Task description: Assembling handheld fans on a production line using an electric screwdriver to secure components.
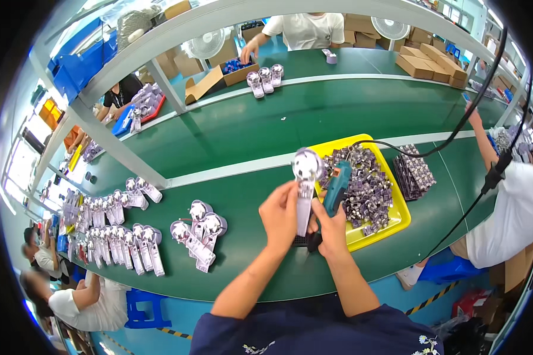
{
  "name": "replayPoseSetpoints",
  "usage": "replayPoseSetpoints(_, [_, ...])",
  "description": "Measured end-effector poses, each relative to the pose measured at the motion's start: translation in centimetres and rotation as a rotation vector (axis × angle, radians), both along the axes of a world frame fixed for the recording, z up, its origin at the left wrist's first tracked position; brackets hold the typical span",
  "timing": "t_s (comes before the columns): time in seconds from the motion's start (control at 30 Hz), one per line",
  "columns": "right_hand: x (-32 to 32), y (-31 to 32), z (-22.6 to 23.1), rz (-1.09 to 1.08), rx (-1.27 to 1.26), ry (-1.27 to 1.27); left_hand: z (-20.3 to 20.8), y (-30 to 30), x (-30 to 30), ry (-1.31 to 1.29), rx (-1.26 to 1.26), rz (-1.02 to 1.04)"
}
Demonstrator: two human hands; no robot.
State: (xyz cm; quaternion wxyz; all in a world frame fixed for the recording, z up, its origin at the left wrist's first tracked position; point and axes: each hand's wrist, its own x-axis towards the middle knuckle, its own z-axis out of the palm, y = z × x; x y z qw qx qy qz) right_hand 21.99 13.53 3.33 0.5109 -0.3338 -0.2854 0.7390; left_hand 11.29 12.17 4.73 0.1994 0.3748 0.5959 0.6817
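Observation:
My left hand (pixel 279 214) is closed around a pale lilac part (pixel 304 204) with a round head and a long straight handle, like a small hand-held fan body. It is held upright, with white and dark pieces in its head. My right hand (pixel 330 228) grips a teal corded tool (pixel 337 188), which looks like an electric screwdriver, close beside the part. Its black lower end points down by a small black block (pixel 302 240) on the table. Just right of my hands, a yellow tray (pixel 404 220) holds many small silver-and-dark pieces (pixel 367 192).
Similar lilac parts (pixel 202 232) lie in a small pile to the left, with rows of others (pixel 137 245) beyond. Right of the tray are stacked small-part panels (pixel 414 171). A black cable (pixel 450 135) hangs overhead. A white rail (pixel 231 170) crosses the green table. Co-workers sit around.

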Motion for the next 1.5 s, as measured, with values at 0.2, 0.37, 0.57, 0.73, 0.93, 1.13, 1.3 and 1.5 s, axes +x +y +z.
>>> replayPoseSetpoints(0.2, [6.9,-1.2,-0.2,0.086,-0.119,0.073,-0.6,14.8,-7.5,0.306,-0.084,-0.052])
replayPoseSetpoints(0.37, [11.9,-6.7,-3.9,-0.061,-0.053,0.112,-1.5,32.1,-13.2,0.517,-0.003,0.056])
replayPoseSetpoints(0.57, [12.3,-10.2,-3.9,-0.226,-0.423,-0.201,-7.4,52.0,-21.1,0.460,-0.006,0.208])
replayPoseSetpoints(0.73, [10.1,-7.9,-8.2,-0.234,-0.201,0.186,-8.5,57.5,-24.1,0.470,-0.117,0.201])
replayPoseSetpoints(0.93, [9.7,-8.5,-4.1,-0.211,0.038,0.906,-7.6,54.7,-22.2,0.559,-0.340,0.112])
replayPoseSetpoints(1.13, [12.5,-8.3,-7.5,-0.229,-0.062,0.030,-4.2,33.8,-19.3,0.748,-0.025,-0.238])
replayPoseSetpoints(1.3, [12.3,-7.7,-6.4,-0.285,0.106,0.002,8.9,6.8,-16.2,0.819,-0.312,-0.580])
replayPoseSetpoints(1.5, [11.5,-7.7,-7.4,-0.149,0.168,0.025,7.0,-16.2,-20.2,0.581,-0.690,-0.060])
